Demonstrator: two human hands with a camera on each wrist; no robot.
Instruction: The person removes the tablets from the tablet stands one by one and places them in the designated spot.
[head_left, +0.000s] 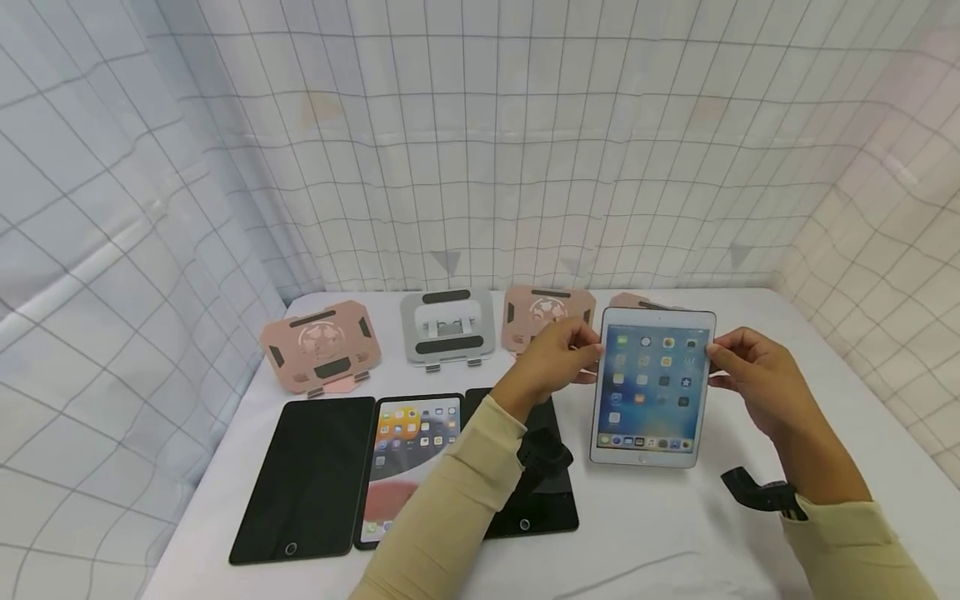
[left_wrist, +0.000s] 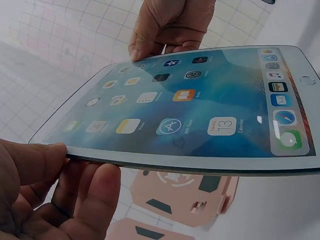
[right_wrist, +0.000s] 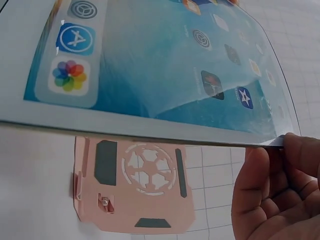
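A white-framed tablet (head_left: 652, 387) with app icons across its blue screen is held up, slightly tilted, over the right part of the table. My left hand (head_left: 551, 362) pinches its left edge near the upper corner, thumb on the front and fingers behind. On the opposite edge my right hand (head_left: 761, 379) grips it the same way. Behind the tablet, a pink tablet stand (head_left: 630, 301) is mostly hidden in the head view; the right wrist view shows a pink stand (right_wrist: 155, 207) with a football cut-out and dark pads.
Two more pink stands (head_left: 345, 337) (head_left: 517, 333) and a grey stand (head_left: 410, 325) line the table's back. In front lie a black tablet (head_left: 303, 479), a tablet with a colourful screen (head_left: 412, 450), and another black tablet (head_left: 551, 508) partly under my left forearm. Grid-patterned white cloth (head_left: 480, 167) surrounds the table.
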